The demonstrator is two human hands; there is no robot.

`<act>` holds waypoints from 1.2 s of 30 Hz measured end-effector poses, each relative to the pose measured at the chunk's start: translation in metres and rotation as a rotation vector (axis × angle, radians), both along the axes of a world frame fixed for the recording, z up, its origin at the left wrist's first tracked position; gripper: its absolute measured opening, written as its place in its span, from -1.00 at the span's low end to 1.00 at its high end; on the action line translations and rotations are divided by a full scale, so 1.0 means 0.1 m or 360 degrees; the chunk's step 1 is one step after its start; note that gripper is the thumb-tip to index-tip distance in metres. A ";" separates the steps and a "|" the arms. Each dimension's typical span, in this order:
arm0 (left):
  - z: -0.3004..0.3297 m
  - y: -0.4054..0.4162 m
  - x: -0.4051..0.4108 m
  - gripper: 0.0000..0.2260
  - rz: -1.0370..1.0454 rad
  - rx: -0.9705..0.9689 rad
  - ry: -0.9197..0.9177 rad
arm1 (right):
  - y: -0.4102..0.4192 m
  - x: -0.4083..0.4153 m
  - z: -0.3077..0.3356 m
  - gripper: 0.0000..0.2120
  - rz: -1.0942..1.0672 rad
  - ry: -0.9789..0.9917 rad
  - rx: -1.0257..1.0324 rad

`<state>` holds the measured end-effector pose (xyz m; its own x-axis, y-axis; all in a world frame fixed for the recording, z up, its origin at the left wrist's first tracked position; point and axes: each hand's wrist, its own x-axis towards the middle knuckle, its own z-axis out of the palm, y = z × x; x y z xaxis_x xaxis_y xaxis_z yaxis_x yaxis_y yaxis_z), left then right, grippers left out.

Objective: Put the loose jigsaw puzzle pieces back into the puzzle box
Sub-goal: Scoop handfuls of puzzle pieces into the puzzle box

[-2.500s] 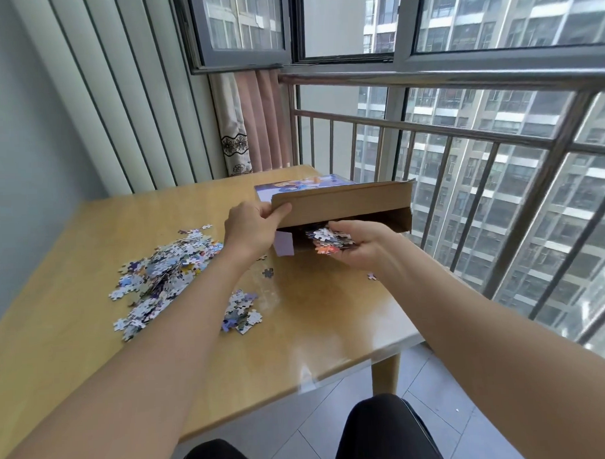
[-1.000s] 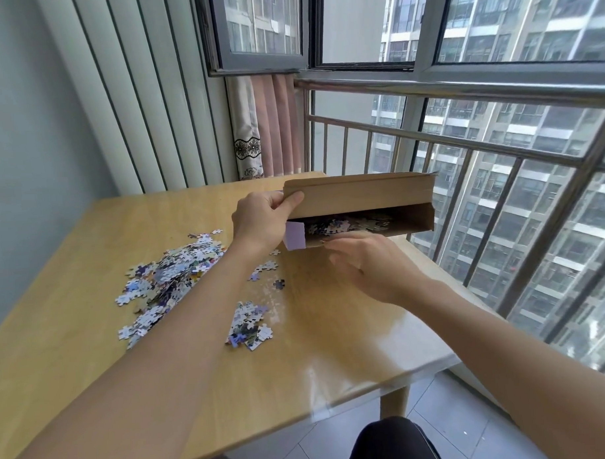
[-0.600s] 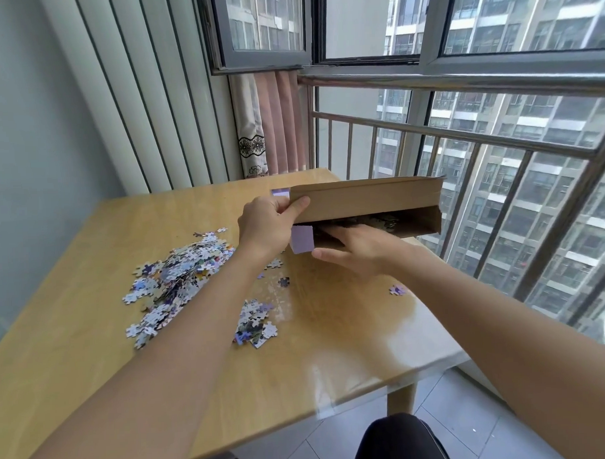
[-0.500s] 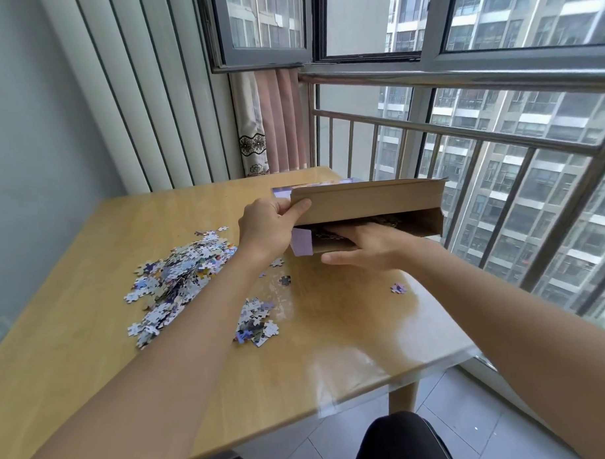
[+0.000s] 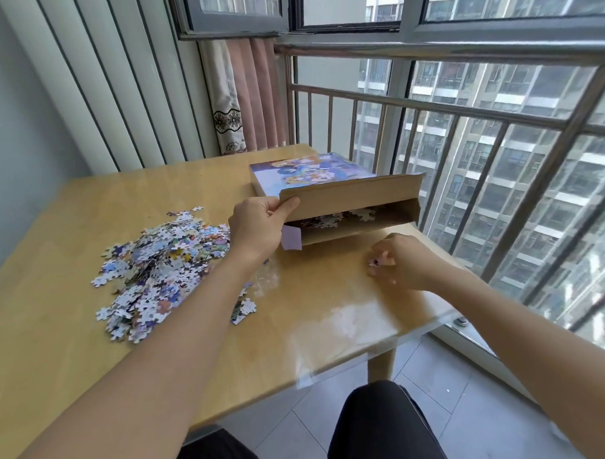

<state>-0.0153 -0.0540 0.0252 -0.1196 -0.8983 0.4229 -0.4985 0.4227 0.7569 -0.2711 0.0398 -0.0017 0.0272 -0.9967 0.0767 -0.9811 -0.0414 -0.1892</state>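
The puzzle box (image 5: pixel 330 194) lies flat on the far right part of the wooden table (image 5: pixel 58 341), its long axis running left to right along the window side, its open end facing the person. The brown flap (image 5: pixel 351 196) is lifted, and a layer of puzzle pieces (image 5: pixel 338 217) shows on the floor of the box inside. The top carries a colourful cartoon picture; no writing on it can be read.

The left hand (image 5: pixel 256 227) grips the left corner of the flap, thumb on its front, fingers curled behind. The right hand (image 5: pixel 401 260) rests on the table just in front of the box, apart from it, fingers curled and pinching a single small piece (image 5: pixel 376 261).

A large heap of loose pieces (image 5: pixel 158 268) lies on the table left of the box, and a smaller cluster (image 5: pixel 244 308) sits near the left forearm.
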 end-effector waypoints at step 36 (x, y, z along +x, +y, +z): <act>-0.66 -0.01 2.31 -0.37 0.0552 0.0385 -0.0287 | -0.48 2.78 -0.36 -0.21 0.0000 -0.0660 0.0027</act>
<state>0.2158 -0.0552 -0.0412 0.1529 -0.9686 0.1962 -0.7122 0.0296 0.7013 0.0070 -0.0079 -0.0373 -0.0024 -0.9979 0.0645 -0.8214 -0.0349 -0.5693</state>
